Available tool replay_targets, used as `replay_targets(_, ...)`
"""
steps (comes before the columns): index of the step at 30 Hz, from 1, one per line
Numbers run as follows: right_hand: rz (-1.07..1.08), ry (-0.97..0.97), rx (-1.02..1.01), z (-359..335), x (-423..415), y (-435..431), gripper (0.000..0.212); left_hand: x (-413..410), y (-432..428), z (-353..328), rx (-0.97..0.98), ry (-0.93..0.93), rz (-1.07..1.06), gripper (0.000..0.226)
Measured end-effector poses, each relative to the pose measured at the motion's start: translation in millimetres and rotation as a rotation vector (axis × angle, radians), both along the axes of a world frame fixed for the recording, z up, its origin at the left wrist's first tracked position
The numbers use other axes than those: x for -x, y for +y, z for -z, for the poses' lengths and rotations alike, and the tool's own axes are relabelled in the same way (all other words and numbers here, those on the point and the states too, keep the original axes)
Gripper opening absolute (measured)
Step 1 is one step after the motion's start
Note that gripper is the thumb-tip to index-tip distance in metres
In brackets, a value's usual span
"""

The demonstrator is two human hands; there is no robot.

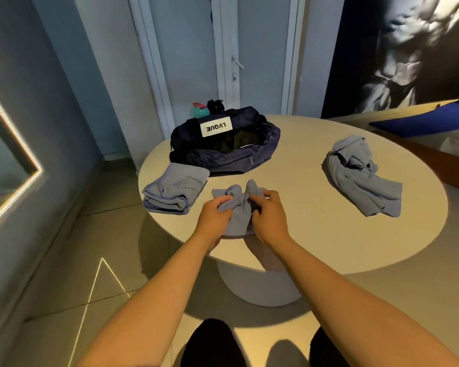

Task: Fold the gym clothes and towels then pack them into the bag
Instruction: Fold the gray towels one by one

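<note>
A small bunched grey-blue cloth (239, 205) lies at the near edge of the round beige table (302, 234). My left hand (215, 215) grips its left side and my right hand (269, 214) grips its right side, fingers curled into the fabric. A folded grey-blue garment (174, 192) sits to the left of the cloth. A crumpled grey-blue garment (361, 173) lies on the table's right side. The dark navy duffel bag (223, 144) stands open at the far left of the table, its white label facing me.
Two bottles, one teal (198, 110) and one black (215, 105), stand behind the bag. A white door (223, 49) is beyond the table. A blue mat (421, 120) lies on a ledge at the right. The table's pedestal and my knees are below.
</note>
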State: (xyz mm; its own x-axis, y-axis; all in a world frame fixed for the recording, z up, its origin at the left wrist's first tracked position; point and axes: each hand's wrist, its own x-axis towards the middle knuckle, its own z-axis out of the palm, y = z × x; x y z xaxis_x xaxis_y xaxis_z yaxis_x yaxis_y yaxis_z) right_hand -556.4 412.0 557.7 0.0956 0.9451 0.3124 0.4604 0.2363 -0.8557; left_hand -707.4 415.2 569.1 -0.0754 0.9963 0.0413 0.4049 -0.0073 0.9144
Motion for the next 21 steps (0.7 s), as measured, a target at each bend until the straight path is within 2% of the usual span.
replay_targets(4,-0.109,-0.136,-0.111,-26.1,23.8,21.9,0.037,26.8,6.9,-17.3,0.002,-0.174,-0.096,0.042)
replay_targets(6,-0.127,-0.118,-0.111,-39.7,38.2,38.9,0.042,42.7,12.9,-28.4,-0.056,-0.214,-0.148,0.041)
replay_targets(9,-0.192,-0.033,-0.136,-67.2,65.8,61.8,0.043,71.2,26.2,-47.9,-0.203,-0.223,-0.243,0.035)
replay_targets(13,-0.258,-0.007,-0.157,-92.5,108.1,97.0,0.041,107.4,43.2,-60.5,-0.389,-0.127,-0.386,0.031)
replay_targets(16,-0.276,-0.093,-0.036,-83.3,137.3,129.2,0.041,128.4,59.0,-46.3,-0.313,-0.018,-0.387,0.028)
replay_targets(19,-0.1,-0.275,0.243,-54.8,148.4,137.7,0.068,139.0,64.9,-17.6,-0.186,0.08,-0.305,0.036)
replay_targets(21,0.0,-0.281,0.314,-37.0,151.6,133.3,0.073,142.5,61.0,-6.4,-0.191,0.072,-0.266,0.035)
